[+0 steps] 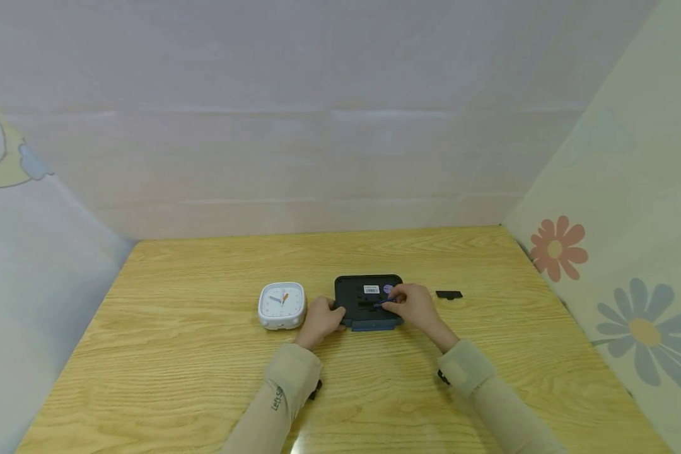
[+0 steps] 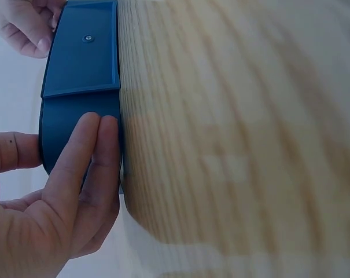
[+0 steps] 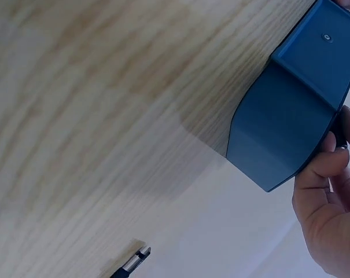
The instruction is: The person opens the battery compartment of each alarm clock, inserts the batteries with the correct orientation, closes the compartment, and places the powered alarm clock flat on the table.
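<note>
A black, flat, rounded-rectangle device (image 1: 349,287) lies on the table, its back facing up with a white label and a round purple sticker. My left hand (image 1: 321,320) grips its left end, thumb on the back and fingers along the near side, as the left wrist view shows. Over a slot in the middle of the back, my right hand (image 1: 414,307) pinches a small dark blue piece (image 1: 383,302) between thumb and fingers; its kind cannot be told. In the right wrist view, the near side of the device looks blue, with a screw in a raised panel (image 3: 322,58).
A white square alarm clock (image 1: 282,305) stands left of my left hand. To the right of the device lies a small black cover piece (image 1: 449,294). The wooden table (image 1: 204,378) meets pale curtains behind and at both sides.
</note>
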`<control>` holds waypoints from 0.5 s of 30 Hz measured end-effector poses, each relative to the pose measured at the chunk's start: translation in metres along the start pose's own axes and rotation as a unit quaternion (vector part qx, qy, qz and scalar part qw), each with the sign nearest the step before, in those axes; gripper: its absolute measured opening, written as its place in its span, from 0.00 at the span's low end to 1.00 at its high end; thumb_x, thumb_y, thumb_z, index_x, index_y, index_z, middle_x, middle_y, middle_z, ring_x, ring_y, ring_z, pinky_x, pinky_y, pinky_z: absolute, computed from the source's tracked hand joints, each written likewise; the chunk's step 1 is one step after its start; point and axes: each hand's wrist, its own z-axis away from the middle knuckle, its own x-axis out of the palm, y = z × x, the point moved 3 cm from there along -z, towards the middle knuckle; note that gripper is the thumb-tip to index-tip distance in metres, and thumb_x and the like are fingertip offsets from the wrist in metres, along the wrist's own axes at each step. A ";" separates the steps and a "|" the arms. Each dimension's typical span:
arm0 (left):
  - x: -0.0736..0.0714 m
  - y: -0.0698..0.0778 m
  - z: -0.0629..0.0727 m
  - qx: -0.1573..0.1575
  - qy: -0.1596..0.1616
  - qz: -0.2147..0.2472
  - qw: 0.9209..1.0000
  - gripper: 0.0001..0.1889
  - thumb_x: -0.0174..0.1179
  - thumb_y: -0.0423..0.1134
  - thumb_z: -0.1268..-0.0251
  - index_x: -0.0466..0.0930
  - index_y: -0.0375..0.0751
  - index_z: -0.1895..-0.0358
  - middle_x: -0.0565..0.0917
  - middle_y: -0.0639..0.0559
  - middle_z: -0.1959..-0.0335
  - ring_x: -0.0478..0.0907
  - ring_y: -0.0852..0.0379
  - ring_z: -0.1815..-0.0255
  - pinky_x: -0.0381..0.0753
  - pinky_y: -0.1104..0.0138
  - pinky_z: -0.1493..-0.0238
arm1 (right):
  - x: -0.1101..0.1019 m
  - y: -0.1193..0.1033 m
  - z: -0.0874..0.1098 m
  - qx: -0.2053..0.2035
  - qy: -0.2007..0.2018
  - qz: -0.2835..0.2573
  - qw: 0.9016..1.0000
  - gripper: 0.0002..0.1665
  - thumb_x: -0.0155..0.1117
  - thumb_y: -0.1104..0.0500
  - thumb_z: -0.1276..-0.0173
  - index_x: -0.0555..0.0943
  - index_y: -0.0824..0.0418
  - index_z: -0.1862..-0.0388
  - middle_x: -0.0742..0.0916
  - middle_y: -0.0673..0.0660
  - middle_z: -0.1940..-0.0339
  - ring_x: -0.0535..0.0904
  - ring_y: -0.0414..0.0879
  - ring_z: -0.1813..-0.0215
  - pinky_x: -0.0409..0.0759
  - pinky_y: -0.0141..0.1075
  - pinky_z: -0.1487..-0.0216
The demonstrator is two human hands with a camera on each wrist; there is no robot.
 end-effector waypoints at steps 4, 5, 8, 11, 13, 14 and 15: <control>0.000 0.000 0.000 0.000 0.001 0.004 1.000 0.16 0.49 0.32 0.37 0.73 0.22 0.51 0.76 0.34 0.61 0.81 0.49 0.72 0.82 0.65 0.69 | -0.002 -0.002 0.000 -0.010 -0.010 -0.002 1.000 0.08 0.68 0.64 0.47 0.82 0.68 0.69 0.80 0.52 0.78 0.72 0.42 0.76 0.72 0.34 0.76; 0.000 0.000 0.000 0.000 0.001 0.005 1.000 0.16 0.49 0.32 0.37 0.73 0.22 0.52 0.76 0.34 0.61 0.81 0.49 0.72 0.82 0.65 0.69 | -0.002 -0.002 0.000 -0.014 -0.012 -0.002 1.000 0.08 0.68 0.65 0.47 0.82 0.68 0.68 0.81 0.53 0.77 0.73 0.42 0.76 0.73 0.34 0.76; 0.000 -0.001 -0.001 -0.001 0.002 0.007 1.000 0.16 0.49 0.32 0.37 0.74 0.22 0.52 0.76 0.35 0.61 0.81 0.49 0.72 0.82 0.65 0.68 | -0.003 -0.002 0.000 -0.016 -0.020 -0.002 1.000 0.07 0.67 0.66 0.46 0.81 0.68 0.68 0.81 0.54 0.76 0.74 0.43 0.75 0.74 0.34 0.75; 0.000 -0.001 -0.001 0.000 0.002 0.009 1.000 0.15 0.49 0.32 0.38 0.74 0.22 0.53 0.76 0.35 0.62 0.81 0.49 0.72 0.83 0.65 0.69 | -0.003 -0.002 0.000 -0.010 -0.023 -0.004 1.000 0.07 0.67 0.67 0.46 0.81 0.69 0.68 0.81 0.55 0.76 0.75 0.44 0.74 0.76 0.34 0.74; 0.000 -0.001 -0.001 0.002 0.002 0.010 1.000 0.15 0.49 0.32 0.38 0.74 0.22 0.54 0.76 0.35 0.62 0.81 0.48 0.73 0.83 0.65 0.70 | -0.003 -0.002 0.000 -0.008 -0.024 -0.004 1.000 0.08 0.67 0.67 0.46 0.80 0.69 0.68 0.81 0.55 0.75 0.75 0.44 0.74 0.76 0.34 0.74; 0.000 -0.001 -0.001 0.003 0.002 0.010 1.000 0.15 0.50 0.31 0.38 0.74 0.21 0.54 0.76 0.35 0.62 0.82 0.48 0.73 0.83 0.65 0.70 | -0.003 -0.003 0.000 -0.008 -0.024 -0.002 1.000 0.08 0.68 0.66 0.47 0.81 0.69 0.69 0.81 0.55 0.76 0.75 0.44 0.74 0.76 0.34 0.74; 0.000 -0.001 -0.001 0.004 0.001 0.012 1.000 0.15 0.50 0.31 0.38 0.74 0.21 0.54 0.76 0.35 0.62 0.81 0.48 0.73 0.83 0.65 0.70 | -0.003 -0.003 0.000 -0.008 -0.024 -0.002 1.000 0.08 0.68 0.66 0.47 0.81 0.69 0.69 0.81 0.55 0.76 0.75 0.44 0.74 0.76 0.34 0.74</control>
